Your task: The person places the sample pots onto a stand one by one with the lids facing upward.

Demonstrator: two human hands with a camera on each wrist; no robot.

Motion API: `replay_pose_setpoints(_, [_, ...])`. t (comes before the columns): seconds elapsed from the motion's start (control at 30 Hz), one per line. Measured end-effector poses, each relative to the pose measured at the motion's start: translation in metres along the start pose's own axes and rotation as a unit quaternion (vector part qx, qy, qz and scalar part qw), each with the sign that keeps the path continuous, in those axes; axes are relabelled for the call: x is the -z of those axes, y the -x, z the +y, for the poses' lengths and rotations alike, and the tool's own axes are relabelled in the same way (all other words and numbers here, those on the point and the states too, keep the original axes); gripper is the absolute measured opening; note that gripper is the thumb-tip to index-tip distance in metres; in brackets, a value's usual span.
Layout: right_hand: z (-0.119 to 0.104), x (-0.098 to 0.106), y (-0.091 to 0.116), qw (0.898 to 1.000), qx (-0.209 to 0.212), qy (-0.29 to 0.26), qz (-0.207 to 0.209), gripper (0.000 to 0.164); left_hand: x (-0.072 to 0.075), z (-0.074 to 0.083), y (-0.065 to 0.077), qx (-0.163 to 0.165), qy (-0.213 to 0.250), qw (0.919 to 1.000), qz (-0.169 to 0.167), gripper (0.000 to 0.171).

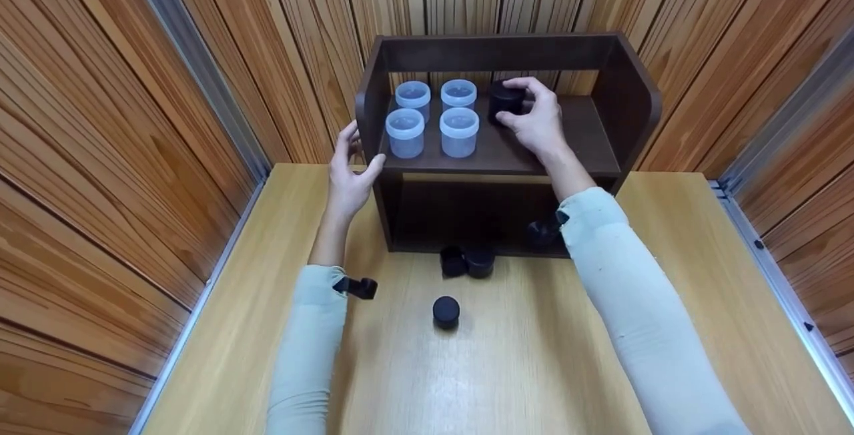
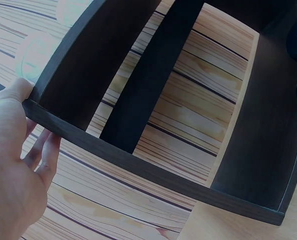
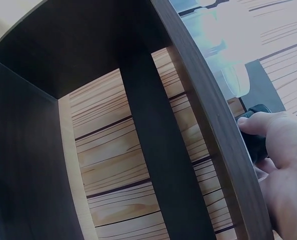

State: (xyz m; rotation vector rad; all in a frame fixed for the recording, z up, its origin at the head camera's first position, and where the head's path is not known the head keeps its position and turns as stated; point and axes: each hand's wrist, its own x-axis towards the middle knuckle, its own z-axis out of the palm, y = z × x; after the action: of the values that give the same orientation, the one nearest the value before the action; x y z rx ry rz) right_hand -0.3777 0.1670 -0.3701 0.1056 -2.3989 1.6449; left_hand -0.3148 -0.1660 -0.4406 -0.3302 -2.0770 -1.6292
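Observation:
A dark brown two-tier shelf [image 1: 507, 171] stands on the table against the wall. On its top board are several translucent white cups [image 1: 459, 133] in two rows. My right hand [image 1: 539, 121] holds a black cylindrical jar [image 1: 506, 100] at the back of this board, right of the cups, thumb in front and fingers behind. In the right wrist view, the jar [image 3: 256, 137] is partly hidden by the hand. My left hand [image 1: 350, 178] grips the shelf's left side panel, thumb at its front edge [image 2: 31, 102] and fingers along the outside.
Two black jars [image 1: 479, 263] sit side by side at the shelf's lower front edge. Another black jar [image 1: 446, 312] stands nearer on the wooden table [image 1: 400, 381]. Wood-patterned walls [image 1: 300, 55] close in the back and sides.

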Motion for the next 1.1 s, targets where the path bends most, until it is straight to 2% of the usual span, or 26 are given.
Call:
replay_pose_setpoints(0.73, [0.0017,-0.0025,-0.0003,1.000,0.014,0.025,-0.005,0.057,-0.0002,-0.0016,-0.0003,-0.005,-0.006,1.0000,0.003,0.069])
replay_pose_setpoints(1.1, [0.0007,-0.0004,0.0032,1.000,0.016,-0.001,-0.016,0.062,0.0006,-0.0011,0.0005,0.009,-0.015,0.9998,-0.003,0.069])
